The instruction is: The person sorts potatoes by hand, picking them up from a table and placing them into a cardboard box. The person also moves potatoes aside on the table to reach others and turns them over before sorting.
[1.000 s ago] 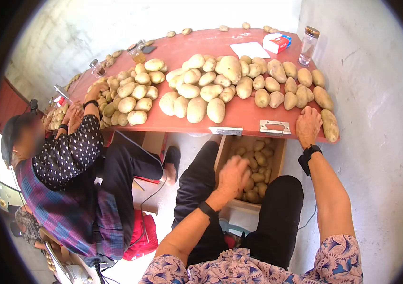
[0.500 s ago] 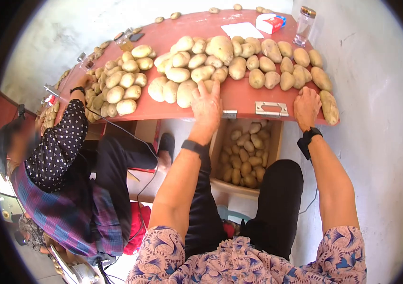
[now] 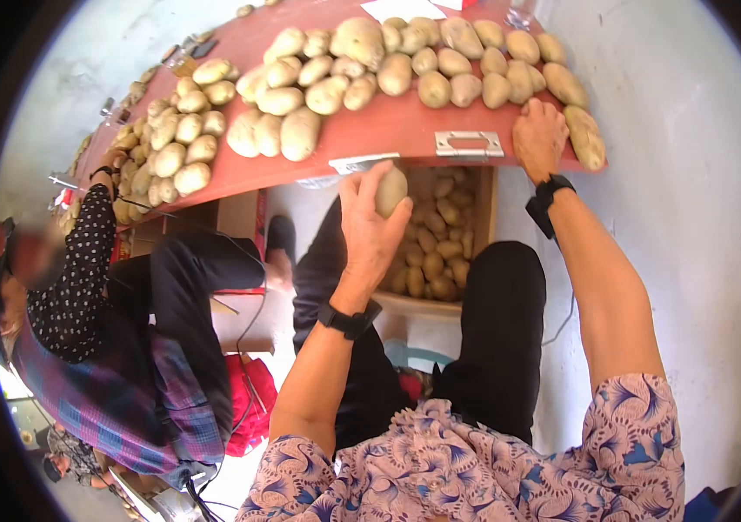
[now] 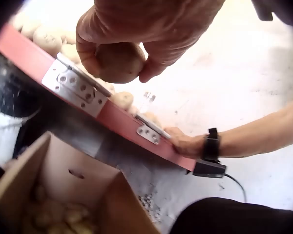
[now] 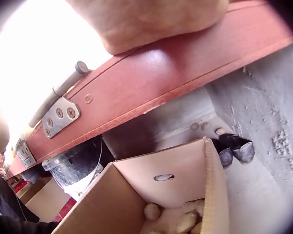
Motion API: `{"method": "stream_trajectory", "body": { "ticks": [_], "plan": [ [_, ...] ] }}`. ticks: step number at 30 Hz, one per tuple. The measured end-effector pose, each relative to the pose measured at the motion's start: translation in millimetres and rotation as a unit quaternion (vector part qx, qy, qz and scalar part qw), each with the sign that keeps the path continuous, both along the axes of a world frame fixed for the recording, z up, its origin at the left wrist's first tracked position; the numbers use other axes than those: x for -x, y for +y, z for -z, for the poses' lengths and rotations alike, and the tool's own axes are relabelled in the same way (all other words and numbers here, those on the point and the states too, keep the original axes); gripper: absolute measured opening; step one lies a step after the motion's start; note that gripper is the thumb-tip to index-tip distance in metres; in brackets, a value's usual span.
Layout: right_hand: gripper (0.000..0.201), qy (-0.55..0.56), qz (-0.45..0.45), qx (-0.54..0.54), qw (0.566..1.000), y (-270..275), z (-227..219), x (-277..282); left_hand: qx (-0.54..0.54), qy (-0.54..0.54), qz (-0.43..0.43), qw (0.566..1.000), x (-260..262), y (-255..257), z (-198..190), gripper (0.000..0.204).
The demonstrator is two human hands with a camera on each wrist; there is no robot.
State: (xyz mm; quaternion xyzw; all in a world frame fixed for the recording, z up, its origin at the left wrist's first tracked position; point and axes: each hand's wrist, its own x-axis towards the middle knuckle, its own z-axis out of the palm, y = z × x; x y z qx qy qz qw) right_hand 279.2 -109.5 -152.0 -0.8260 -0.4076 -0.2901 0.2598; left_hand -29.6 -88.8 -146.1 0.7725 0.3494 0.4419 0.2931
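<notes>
Left hand (image 3: 369,228) gripping one potato (image 3: 392,193), fingers and thumb curled round it, held up by the desk's front edge, near the box (image 3: 485,209). Right hand (image 3: 540,141) on the desk (image 3: 362,143), fingers loosely bent, holding nothing I can see; long potato (image 3: 585,139) just beside it, more in rows behind. Metal hinge (image 3: 468,143) on the edge between my hands; second hinge (image 3: 362,163) partly behind my left hand. Big potato pile (image 3: 318,70) behind that. Box sits below the edge, potatoes inside, my left hand overlapping its corner in the head view. Bucket (image 5: 73,168) under the desk, dark shoes (image 5: 238,150) on the floor past the box. Another person (image 3: 118,383) on my left reaches to a separate pile (image 3: 170,130). White paper (image 3: 401,9) at the back.
</notes>
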Motion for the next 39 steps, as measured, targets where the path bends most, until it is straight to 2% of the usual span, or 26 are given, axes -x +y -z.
{"method": "stream_trajectory", "body": {
  "ticks": [1, 3, 4, 5, 7, 12, 16, 19, 25, 28, 31, 35, 39],
  "plan": [
    [0.015, 0.012, 0.006, -0.005, 1.0, 2, 0, 0, 0.009, 0.002, 0.005, 1.0, 3, -8, 14, 0.053],
    [0.015, 0.023, 0.014, -0.012, 1.0, 5, 0, 1, 0.148, -0.04, 0.038, 0.987, 6, -14, 51, 0.051],
    [0.015, 0.024, 0.012, -0.016, 1.0, 2, -2, 3, 0.314, -0.107, 0.06, 0.941, 10, -21, 66, 0.049],
    [0.015, 0.027, 0.009, -0.018, 0.999, 3, -2, 3, 0.315, -0.107, 0.063, 0.941, 12, -27, 75, 0.049],
    [0.015, 0.024, 0.009, -0.024, 0.999, 3, -1, 1, 0.486, -0.11, 0.023, 0.867, 16, -37, 89, 0.051],
    [0.015, 0.009, 0.016, -0.017, 1.0, 1, -1, 2, 0.485, -0.06, 0.018, 0.872, 15, -37, 109, 0.052],
    [0.016, 0.002, -0.008, -0.038, 0.999, -2, -6, 7, 0.387, -0.017, 0.014, 0.922, 10, -12, 158, 0.055],
    [0.016, 0.013, 0.005, -0.026, 1.0, 1, -3, 5, 0.309, 0.027, 0.007, 0.951, 6, -10, 128, 0.055],
    [0.014, 0.001, 0.004, -0.025, 1.0, 2, -1, 1, 0.176, -0.032, -0.002, 0.984, 13, 7, 67, 0.034],
    [0.013, 0.013, 0.015, -0.004, 1.0, 2, -4, 2, 0.096, -0.052, -0.054, 0.993, 20, 26, 53, 0.023],
    [0.013, 0.015, 0.013, -0.007, 1.0, 2, -5, 4, -0.108, -0.01, -0.14, 0.984, 34, 41, 15, 0.029],
    [0.013, 0.014, 0.008, -0.009, 1.0, 2, -4, 3, -0.136, 0.029, -0.232, 0.963, 41, 79, 0, 0.046],
    [0.013, 0.016, -0.002, -0.013, 1.0, 3, -2, 0, -0.099, 0.077, -0.237, 0.963, 34, 109, -7, 0.06]
  ]
}}
